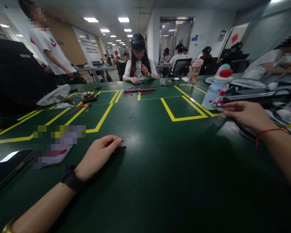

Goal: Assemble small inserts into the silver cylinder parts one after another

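Note:
My right hand (248, 114) pinches a small greyish cylindrical object (220, 119) by its top, between thumb and fingertips. The object is blurred and its exact kind cannot be made out. Just behind it stands a light blue bottle (211, 94) with a red and white figure hanging on its side. My left hand (99, 155) rests on the green table (160, 161), fingers curled in and thumb against them, with nothing visible in it. Left of that hand lies a phone in a pale case (59, 150), partly pixelated.
A dark phone (11, 168) lies at the left edge. Coloured wires (139, 90) are bunched before a seated person (138, 64) opposite. Black cables (244, 131) crowd the right side. A pink-lidded bottle (194, 72) and a white fan (54, 94) stand farther back.

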A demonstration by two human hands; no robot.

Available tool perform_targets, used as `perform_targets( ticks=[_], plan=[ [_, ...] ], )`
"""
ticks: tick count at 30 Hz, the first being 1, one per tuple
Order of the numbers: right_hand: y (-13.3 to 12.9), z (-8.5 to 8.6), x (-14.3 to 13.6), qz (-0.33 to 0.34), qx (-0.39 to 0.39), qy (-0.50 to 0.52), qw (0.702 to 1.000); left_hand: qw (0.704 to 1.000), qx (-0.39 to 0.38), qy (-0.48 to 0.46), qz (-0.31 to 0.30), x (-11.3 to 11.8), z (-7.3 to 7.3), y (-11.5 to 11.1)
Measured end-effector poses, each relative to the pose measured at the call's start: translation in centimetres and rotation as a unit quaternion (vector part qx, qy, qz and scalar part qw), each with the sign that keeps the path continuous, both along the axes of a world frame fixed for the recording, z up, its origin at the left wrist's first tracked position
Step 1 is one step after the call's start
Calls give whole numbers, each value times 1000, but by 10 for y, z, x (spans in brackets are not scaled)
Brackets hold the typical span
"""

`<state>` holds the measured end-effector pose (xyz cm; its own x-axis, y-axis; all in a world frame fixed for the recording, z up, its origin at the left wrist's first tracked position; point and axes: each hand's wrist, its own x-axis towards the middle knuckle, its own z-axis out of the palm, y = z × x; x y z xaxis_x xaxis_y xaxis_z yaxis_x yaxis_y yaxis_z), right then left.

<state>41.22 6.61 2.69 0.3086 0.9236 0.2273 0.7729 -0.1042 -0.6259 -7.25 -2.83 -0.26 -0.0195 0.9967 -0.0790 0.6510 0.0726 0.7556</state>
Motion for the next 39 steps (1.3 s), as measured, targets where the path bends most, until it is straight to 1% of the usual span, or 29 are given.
perform_targets(
  ticks=[1,3,6,7,11,12,14,16,18,20,21,23,25,27,29,31,34,36,38,39],
  plan=[
    [-1,0,-1,6,0,14,1000,1000,0,1,-1,0,0,0],
    [-3,1,-1,-3,9,18,1000,1000,2,0,-6,0,0,0],
    [-5,2,1,-39,20,-23,999,1000,2,3,-13,0,0,1],
    [-5,2,3,-36,17,-25,999,1000,2,3,-14,0,0,1],
    [1,-4,13,11,-9,35,999,1000,3,-1,-17,0,1,0],
    [2,-5,15,13,-25,25,999,1000,5,-3,-18,0,1,-1],
    [3,-7,16,0,-55,-36,998,1000,7,-5,-18,1,2,-1],
    [1,-7,11,-19,-57,-107,992,1000,6,-6,-16,1,2,-2],
    [-5,-6,-4,-21,-9,-140,990,1000,3,-3,-12,2,3,-2],
    [-15,-7,-31,16,60,-112,992,1000,3,0,-9,3,4,-2],
    [-21,-9,-49,54,89,-76,992,1000,4,3,-7,3,4,-2],
    [-37,-14,-90,161,115,16,980,1000,13,7,-7,4,4,-1],
    [-55,-21,-133,278,105,86,951,1000,26,8,-11,4,3,-1],
    [-73,-28,-170,369,90,110,918,999,33,11,-14,3,2,-1],
    [-87,-35,-195,429,75,103,894,999,33,20,-14,3,2,-1],
    [-94,-40,-207,458,61,93,882,999,37,31,-19,4,2,-2],
    [-96,-46,-210,458,37,117,881,995,80,41,-49,15,5,-5],
    [-93,-49,-209,450,17,159,879,987,121,38,-95,30,9,-9],
    [-92,-51,-209,448,0,196,872,979,142,22,-148,50,15,-13],
    [-91,-51,-209,450,-8,206,869,975,152,15,-162,60,18,-14]
  ],
)
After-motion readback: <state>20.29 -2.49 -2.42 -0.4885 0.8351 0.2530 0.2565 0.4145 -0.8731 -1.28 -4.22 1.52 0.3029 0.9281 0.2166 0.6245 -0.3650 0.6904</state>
